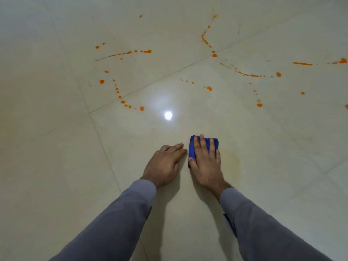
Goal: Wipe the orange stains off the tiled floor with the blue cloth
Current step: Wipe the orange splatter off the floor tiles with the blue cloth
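A folded blue cloth (192, 149) lies flat on the cream tiled floor (56, 147), and my right hand (206, 162) presses down on it with fingers spread. My left hand (165, 162) rests flat on the bare tile just left of the cloth, holding nothing. Orange stains lie farther ahead, apart from the cloth: a dotted trail (123, 102) at the left, a streak (130, 52) above it, a drop (209, 88) in the middle, and a curved line (250, 75) at the right. A faint yellowish smear (232, 159) shows right of the cloth.
Grout lines (150, 84) cross the floor diagonally. A bright lamp reflection (168, 115) shines on the tile ahead of my hands. More orange marks (340, 61) reach the right edge of view. My grey sleeves (120, 213) fill the lower part.
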